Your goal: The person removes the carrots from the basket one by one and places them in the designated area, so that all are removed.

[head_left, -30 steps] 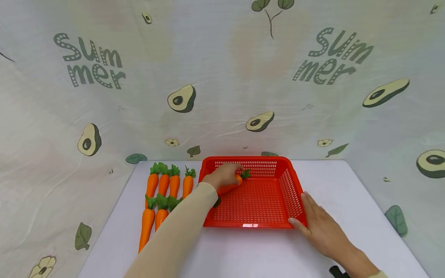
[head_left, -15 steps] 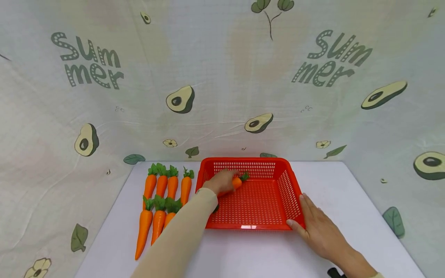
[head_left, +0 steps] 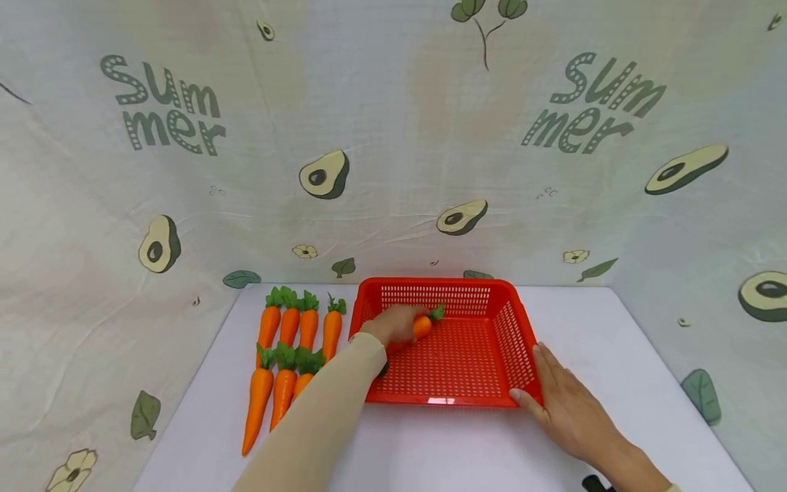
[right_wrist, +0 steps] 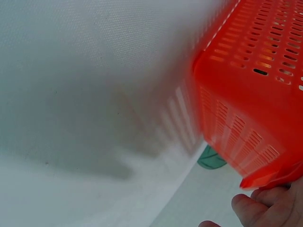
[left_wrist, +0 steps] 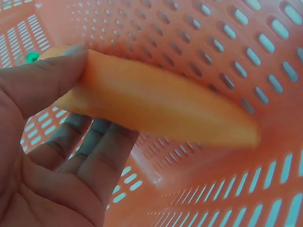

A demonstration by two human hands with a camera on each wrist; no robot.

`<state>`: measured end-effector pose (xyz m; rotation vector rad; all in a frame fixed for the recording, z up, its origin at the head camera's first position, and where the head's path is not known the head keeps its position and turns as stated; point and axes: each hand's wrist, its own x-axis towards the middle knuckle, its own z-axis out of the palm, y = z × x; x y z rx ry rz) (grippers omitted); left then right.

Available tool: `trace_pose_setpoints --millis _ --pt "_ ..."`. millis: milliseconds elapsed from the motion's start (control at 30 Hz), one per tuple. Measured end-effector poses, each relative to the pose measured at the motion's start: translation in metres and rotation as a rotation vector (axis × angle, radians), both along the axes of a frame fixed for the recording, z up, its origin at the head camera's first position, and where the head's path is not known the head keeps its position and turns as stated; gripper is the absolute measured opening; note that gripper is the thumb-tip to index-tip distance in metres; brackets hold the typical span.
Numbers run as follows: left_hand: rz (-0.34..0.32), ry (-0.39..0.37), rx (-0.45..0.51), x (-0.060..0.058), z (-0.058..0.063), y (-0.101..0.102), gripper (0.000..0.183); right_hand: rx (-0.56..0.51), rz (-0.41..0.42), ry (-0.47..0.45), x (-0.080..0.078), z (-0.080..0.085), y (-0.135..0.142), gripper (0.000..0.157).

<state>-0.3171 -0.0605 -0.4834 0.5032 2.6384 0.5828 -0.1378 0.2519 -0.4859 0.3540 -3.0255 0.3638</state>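
Note:
Inside the red plastic basket [head_left: 455, 400], my left hand [head_left: 393, 324] holds an orange carrot [head_left: 422, 326] with green leaves. In the left wrist view the thumb presses on the thick end of the carrot [left_wrist: 161, 104] and the other fingers lie beneath it. The carrot's narrow end points towards the basket's perforated wall; whether it touches cannot be told. My right hand [head_left: 572, 406] rests at the basket's front right corner, thumb on the rim and straight fingers along the outer side. In the right wrist view some fingertips [right_wrist: 251, 208] show beneath the basket's rim [right_wrist: 274, 177].
Left of the basket, several carrots lie in two rows on the white table [head_left: 455, 451], a back row [head_left: 332, 330] and a front row [head_left: 258, 403]. My left sleeve [head_left: 326, 417] partly covers the front row. A printed cloth [head_left: 381, 123] hangs behind the table.
The left hand and its carrot have sunk slightly within the basket. The right hand stays at the basket's corner. The head view has shifted a little.

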Motion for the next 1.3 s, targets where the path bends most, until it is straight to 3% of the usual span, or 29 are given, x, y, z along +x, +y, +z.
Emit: trace_pose_setpoints --millis 333,1100,1300 --pt "0.091 0.008 0.172 -0.001 0.009 -0.011 0.066 -0.011 -0.001 -0.035 0.001 -0.002 -0.001 0.102" --pt "0.12 0.127 0.4 0.025 0.044 -0.043 0.063 0.011 -0.006 -0.026 0.008 -0.007 -0.004 0.103" --pt "0.142 0.121 0.44 0.03 0.05 -0.053 0.063 0.016 -0.007 -0.037 0.009 -0.007 -0.005 0.104"
